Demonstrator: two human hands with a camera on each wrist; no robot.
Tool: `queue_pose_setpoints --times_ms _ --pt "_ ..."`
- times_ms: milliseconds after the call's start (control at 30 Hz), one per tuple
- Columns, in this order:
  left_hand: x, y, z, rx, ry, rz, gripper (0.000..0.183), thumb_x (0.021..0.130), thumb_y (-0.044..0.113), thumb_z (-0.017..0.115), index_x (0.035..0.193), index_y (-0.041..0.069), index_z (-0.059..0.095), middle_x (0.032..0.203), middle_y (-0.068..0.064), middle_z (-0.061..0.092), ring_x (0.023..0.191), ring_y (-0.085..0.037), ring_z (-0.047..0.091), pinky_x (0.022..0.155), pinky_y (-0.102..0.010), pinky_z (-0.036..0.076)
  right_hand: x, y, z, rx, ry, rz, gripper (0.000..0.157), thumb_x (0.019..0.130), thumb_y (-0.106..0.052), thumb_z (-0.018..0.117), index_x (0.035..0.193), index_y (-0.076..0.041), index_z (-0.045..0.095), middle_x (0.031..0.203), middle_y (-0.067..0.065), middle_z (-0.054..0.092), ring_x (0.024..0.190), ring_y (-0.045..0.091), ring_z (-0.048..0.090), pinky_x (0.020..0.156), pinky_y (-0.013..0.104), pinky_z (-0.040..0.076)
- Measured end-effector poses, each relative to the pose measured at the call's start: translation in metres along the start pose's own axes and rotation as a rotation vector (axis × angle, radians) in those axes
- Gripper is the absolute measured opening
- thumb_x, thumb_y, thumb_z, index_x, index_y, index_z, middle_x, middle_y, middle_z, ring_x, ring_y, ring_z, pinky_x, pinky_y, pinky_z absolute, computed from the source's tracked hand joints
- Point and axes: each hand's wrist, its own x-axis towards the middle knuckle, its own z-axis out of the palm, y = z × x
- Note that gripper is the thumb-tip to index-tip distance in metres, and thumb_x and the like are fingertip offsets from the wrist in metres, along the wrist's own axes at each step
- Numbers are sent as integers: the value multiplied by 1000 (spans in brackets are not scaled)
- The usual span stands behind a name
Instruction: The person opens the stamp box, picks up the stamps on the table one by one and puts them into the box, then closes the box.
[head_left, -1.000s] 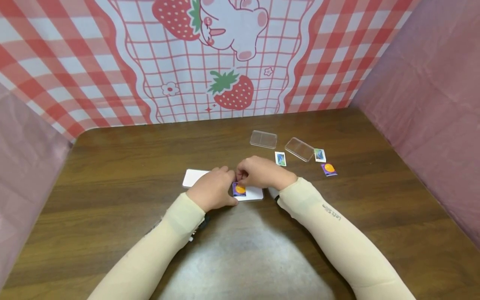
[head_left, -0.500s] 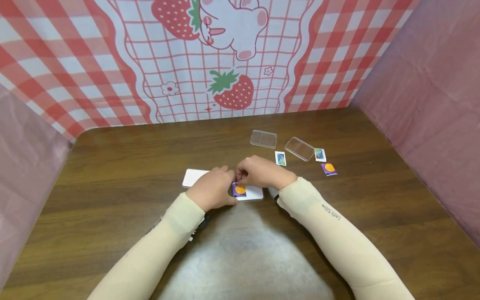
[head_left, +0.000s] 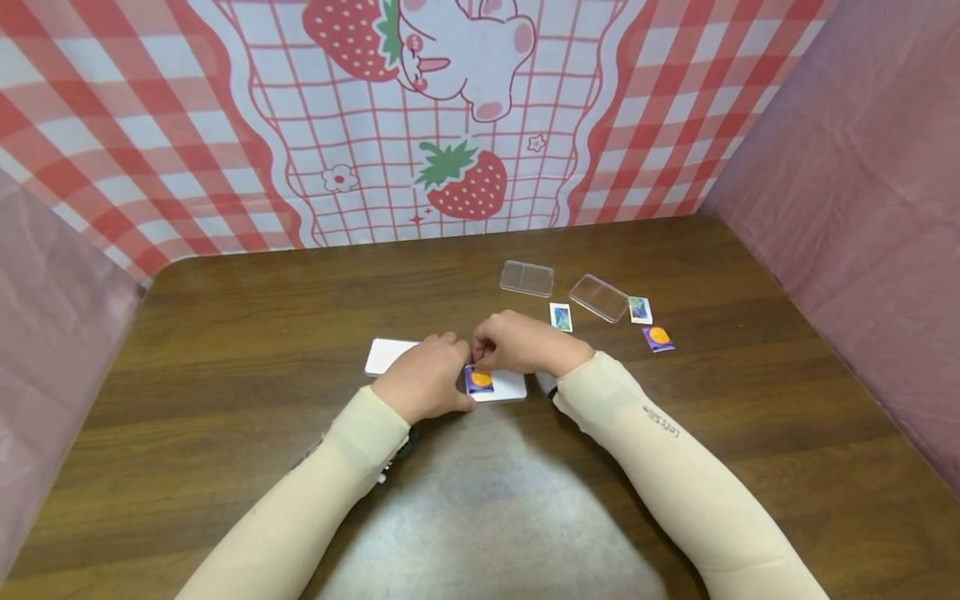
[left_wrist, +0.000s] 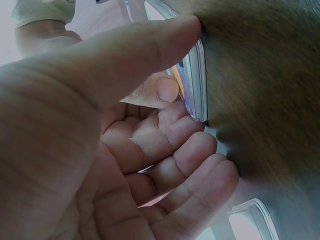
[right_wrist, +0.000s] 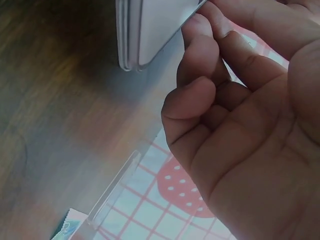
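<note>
A flat white case (head_left: 512,387) with rounded corners and clear layered edges lies between my hands. On its left end sits a purple stamp (head_left: 480,382) with an orange disc. My left hand (head_left: 423,382) grips that end, thumb at the near edge and index fingertip at the far corner in the left wrist view. From the right, my right hand (head_left: 516,343) pinches at the stamp's far edge, its thumb (left_wrist: 166,90) on the stamp and its other fingers curled. My left hand partly covers a second white case (head_left: 386,354).
Two clear plastic covers, one at the back (head_left: 527,279) and one to its right (head_left: 598,298), lie beyond my hands. Near them are two blue-green stamps, left (head_left: 560,317) and right (head_left: 640,311), and another purple stamp (head_left: 658,338). A checked strawberry cloth (head_left: 465,183) hangs behind the table.
</note>
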Motion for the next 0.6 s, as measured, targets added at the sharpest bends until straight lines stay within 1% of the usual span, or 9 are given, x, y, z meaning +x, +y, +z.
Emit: queue_pose_setpoints --times_ms 333,600 --pt "0 0 0 11 -4 0 53 80 41 88 112 4 67 99 -6 61 93 -25 58 87 -39 51 -1 2 0 14 -6 -33 12 91 -9 74 80 -13 70 75 -4 63 66 8 52 65 24 43" --pt "-1 0 1 13 5 9 51 79 40 89 107 5 66 96 -6 60 92 -24 58 85 -40 51 -2 2 -3 17 -12 -44 11 90 -8 74 80 -13 71 76 -4 63 67 8 52 66 24 43"
